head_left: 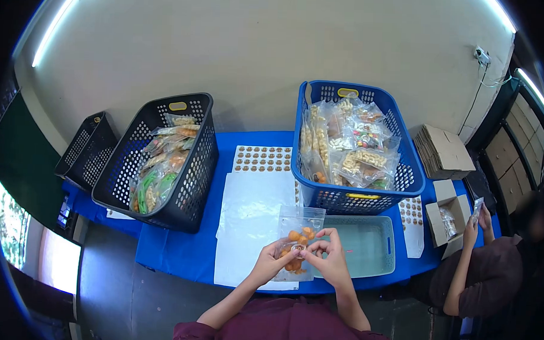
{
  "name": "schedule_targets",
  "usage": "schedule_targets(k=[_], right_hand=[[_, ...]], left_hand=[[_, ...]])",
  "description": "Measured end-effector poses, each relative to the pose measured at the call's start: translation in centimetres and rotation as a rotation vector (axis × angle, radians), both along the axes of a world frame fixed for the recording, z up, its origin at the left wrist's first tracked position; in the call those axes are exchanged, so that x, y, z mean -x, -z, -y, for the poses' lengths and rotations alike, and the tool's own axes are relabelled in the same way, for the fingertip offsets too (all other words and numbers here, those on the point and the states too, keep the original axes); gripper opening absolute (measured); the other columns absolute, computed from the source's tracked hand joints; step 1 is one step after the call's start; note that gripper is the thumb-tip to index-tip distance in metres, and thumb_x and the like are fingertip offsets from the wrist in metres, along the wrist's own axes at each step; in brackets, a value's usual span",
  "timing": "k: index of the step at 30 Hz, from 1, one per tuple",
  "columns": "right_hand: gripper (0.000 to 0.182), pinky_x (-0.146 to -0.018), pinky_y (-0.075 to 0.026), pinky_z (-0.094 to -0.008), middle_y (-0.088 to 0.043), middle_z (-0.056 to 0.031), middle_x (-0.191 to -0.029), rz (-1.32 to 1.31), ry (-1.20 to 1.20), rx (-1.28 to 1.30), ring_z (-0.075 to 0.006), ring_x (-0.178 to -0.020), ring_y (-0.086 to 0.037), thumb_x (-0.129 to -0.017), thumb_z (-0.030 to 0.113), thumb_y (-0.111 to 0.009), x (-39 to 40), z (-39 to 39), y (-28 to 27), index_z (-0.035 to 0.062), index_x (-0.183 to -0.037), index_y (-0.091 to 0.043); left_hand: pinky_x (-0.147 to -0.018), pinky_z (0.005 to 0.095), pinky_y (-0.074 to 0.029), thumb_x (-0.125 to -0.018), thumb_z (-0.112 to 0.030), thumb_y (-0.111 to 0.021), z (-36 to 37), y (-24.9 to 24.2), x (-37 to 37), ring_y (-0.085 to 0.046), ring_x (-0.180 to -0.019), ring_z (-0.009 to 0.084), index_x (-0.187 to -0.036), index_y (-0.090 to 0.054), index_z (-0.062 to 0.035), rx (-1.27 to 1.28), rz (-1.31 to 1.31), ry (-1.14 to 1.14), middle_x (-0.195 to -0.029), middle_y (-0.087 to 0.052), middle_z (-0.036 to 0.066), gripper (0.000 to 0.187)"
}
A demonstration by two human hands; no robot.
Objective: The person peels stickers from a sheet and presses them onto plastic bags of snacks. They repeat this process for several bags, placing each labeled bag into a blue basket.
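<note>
A clear zip bag [303, 221] with orange, roundish pieces inside is in front of me, above the near edge of the table. My left hand [270, 264] grips the bag's left side, its thumb on the front face. At the middle of the bag is a small round sticker [298, 249], with both thumb tips right at it. My right hand [330, 259] pinches the sticker's right edge, its other fingers curled over the bag. White sheets [244, 208] lie under and left of the bag. A pale green tray [371, 248] sits just right of my right hand.
A blue basket [367, 200] full of snack bags stands behind the tray. To the left are a black basket [193, 203] with more bags and a smaller black basket [84, 148]. Sticker sheets [263, 159] lie behind. At right, another person [481, 276] holds a small packet near a cardboard box [435, 220].
</note>
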State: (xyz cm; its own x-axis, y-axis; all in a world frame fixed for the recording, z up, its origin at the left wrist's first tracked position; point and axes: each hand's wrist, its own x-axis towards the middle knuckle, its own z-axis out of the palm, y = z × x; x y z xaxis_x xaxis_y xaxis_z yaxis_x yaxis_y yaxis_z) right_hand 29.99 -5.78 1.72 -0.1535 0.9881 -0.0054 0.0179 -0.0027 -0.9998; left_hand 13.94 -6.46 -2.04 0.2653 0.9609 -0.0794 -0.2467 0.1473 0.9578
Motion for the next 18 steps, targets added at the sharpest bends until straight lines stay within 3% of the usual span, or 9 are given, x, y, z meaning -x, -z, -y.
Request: schedule_targets(k=[4,7,10,14,18], right_hand=[[0.043,-0.047,-0.029,-0.0154,-0.051,-0.0001,-0.062,0.349,0.100,-0.053,-0.0012,-0.052,-0.038,-0.066,0.009,-0.073,0.2,0.4,-1.2,0.0045,-0.092,-0.039],[0.046,-0.043,-0.029,-0.0183,-0.047,0.0016,-0.057,0.248,0.174,-0.116,-0.0016,-0.049,-0.038,-0.065,0.017,-0.076,-0.5,-0.3,0.0,0.0019,-0.092,-0.042],[0.044,-0.052,-0.038,-0.0179,-0.051,0.0007,-0.069,-0.051,0.079,-0.101,-0.0032,-0.056,-0.045,-0.068,0.014,-0.074,-0.9,-1.1,3.0,0.0006,-0.098,-0.045],[0.035,-0.066,-0.044,-0.0198,-0.056,-0.0013,-0.080,-0.290,0.063,-0.051,-0.0062,-0.071,-0.053,-0.072,0.009,-0.069,0.3,-0.3,3.0,-0.0003,-0.100,-0.050],[0.025,-0.069,-0.045,-0.0219,-0.058,-0.0041,-0.086,-0.334,0.084,0.000,-0.0078,-0.077,-0.055,-0.074,0.007,-0.066,-0.5,-0.6,3.0,-0.0004,-0.095,-0.054]], left_hand=[[-0.075,0.0226,-0.047,-0.085,-0.017,-0.056,0.0,-0.5,0.2,-0.055,-0.092,0.0118,-0.115,-0.044,0.0052,0.099,0.090,-0.036,-0.104,-0.056,0.009,0.039],[-0.074,0.0227,-0.047,-0.085,-0.016,-0.055,-0.2,-1.0,0.2,-0.056,-0.091,0.0120,-0.115,-0.044,0.0043,0.095,0.101,-0.053,-0.104,-0.056,0.009,0.038],[-0.077,0.0267,-0.049,-0.085,-0.012,-0.053,-0.3,-0.5,-0.1,-0.057,-0.093,0.0163,-0.118,-0.040,0.0058,0.116,0.099,-0.036,-0.105,-0.056,0.013,0.039],[-0.068,0.0232,-0.049,-0.084,-0.012,-0.055,0.2,-0.1,-1.1,-0.058,-0.083,0.0123,-0.119,-0.040,0.0046,0.055,0.074,0.031,-0.098,-0.057,0.009,0.042],[-0.060,0.0207,-0.046,-0.082,-0.011,-0.058,0.1,-0.9,-1.8,-0.055,-0.073,0.0088,-0.120,-0.039,0.0036,-0.011,0.026,0.106,-0.092,-0.056,0.007,0.045]])
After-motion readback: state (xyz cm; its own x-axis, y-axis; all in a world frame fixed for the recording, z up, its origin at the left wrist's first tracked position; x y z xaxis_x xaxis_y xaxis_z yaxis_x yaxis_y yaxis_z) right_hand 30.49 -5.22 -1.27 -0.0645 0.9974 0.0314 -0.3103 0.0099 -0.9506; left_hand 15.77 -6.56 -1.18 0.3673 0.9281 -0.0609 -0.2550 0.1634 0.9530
